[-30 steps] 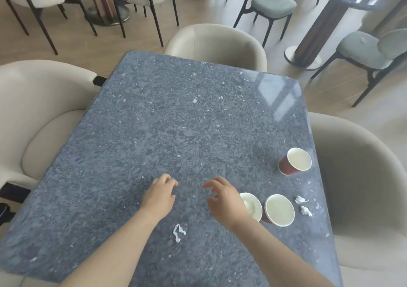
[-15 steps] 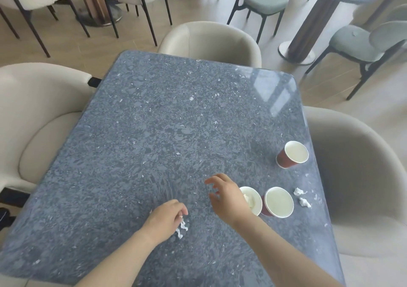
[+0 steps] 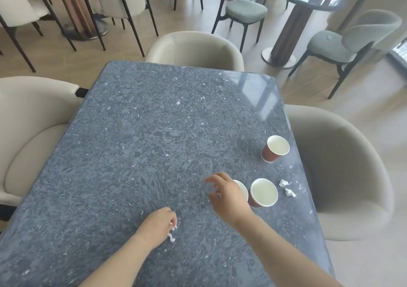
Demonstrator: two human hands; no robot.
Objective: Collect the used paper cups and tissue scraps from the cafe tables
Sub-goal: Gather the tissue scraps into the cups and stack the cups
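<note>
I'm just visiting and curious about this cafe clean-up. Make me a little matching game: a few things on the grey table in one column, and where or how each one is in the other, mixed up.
Things:
1. left hand
2. right hand
3. far cup
4. two tissue scraps

Places or states:
A. lying near the table's right edge, beside the near cups
B. pinching a white tissue scrap at the fingertips
C. standing alone, upright, farther up the right side
D. open, fingers spread, in front of a half-hidden cup

Pairs: 1-B, 2-D, 3-C, 4-A
</note>
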